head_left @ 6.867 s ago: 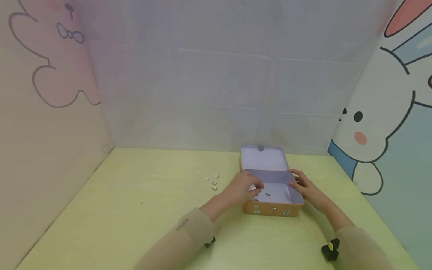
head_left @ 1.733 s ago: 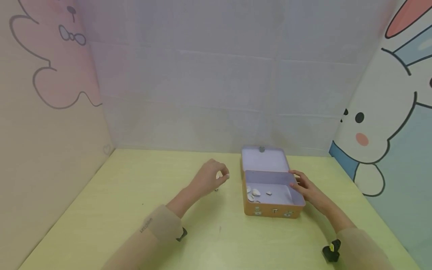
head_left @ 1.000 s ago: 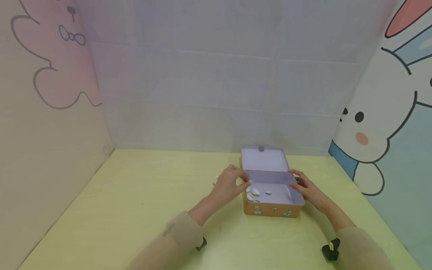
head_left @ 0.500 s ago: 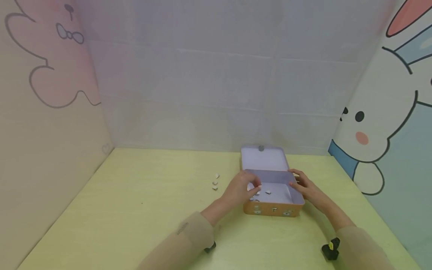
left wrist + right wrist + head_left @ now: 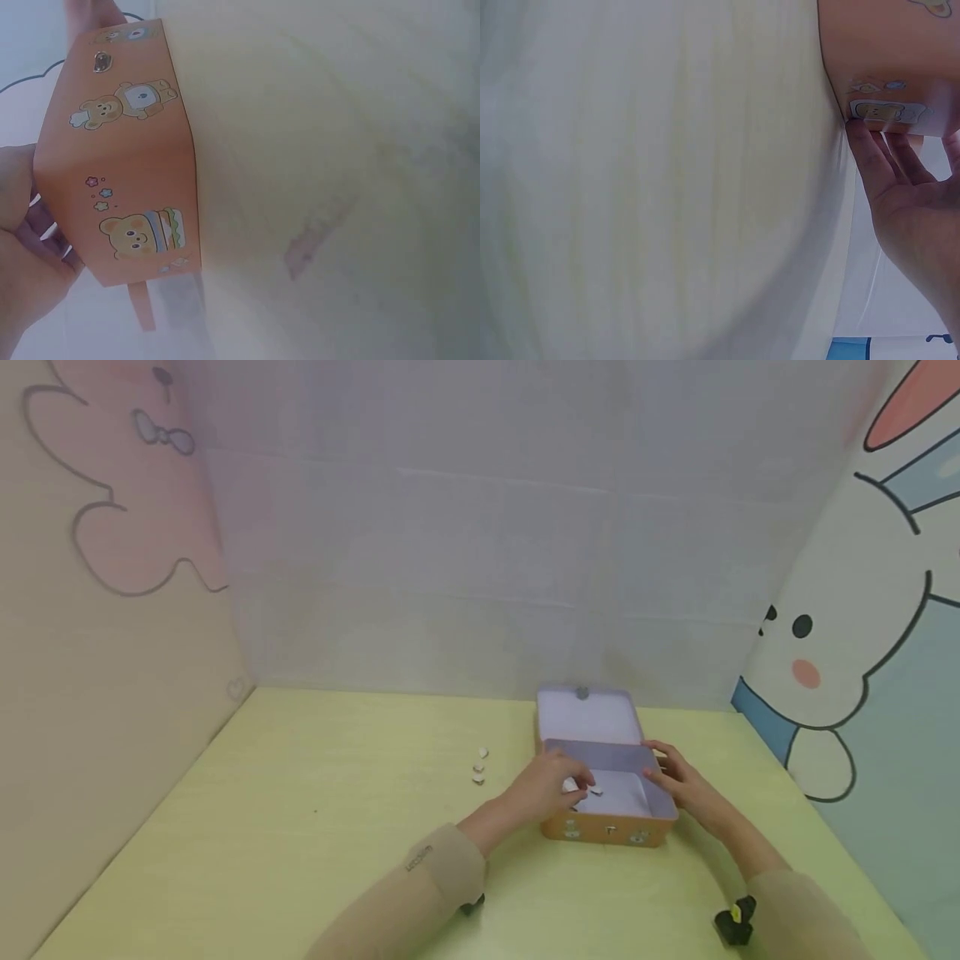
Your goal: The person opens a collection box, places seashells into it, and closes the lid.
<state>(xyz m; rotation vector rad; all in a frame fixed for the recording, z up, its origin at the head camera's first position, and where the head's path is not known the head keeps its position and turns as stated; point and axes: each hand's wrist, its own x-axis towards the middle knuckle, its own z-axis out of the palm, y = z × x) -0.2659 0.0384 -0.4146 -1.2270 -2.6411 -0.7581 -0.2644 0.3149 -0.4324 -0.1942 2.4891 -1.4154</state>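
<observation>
An orange tin box [image 5: 600, 830] with a pale lilac inside and printed bear pictures stands with its lid [image 5: 587, 717] tipped back. My left hand [image 5: 542, 787] reaches over the box's left side, fingertips low over its floor and thumb near the index finger. I cannot tell whether a shell is still between them. A small white seashell [image 5: 596, 791] lies right by these fingertips; others are partly hidden under the hand. My right hand [image 5: 686, 782] grips the right wall, thumb over the rim and fingers outside, seen too in the right wrist view.
Several small white seashells lie on the pale yellow table [image 5: 300, 860] left of the box, the farthest shell [image 5: 483, 752] toward the back. A white wall sheet [image 5: 412, 568] rises behind; cartoon-printed panels stand at both sides.
My left hand pinched a shell left of the box, carried it right over the left wall and lowered into the box. One shell fewer lies on the table. My right hand stayed on the box.
</observation>
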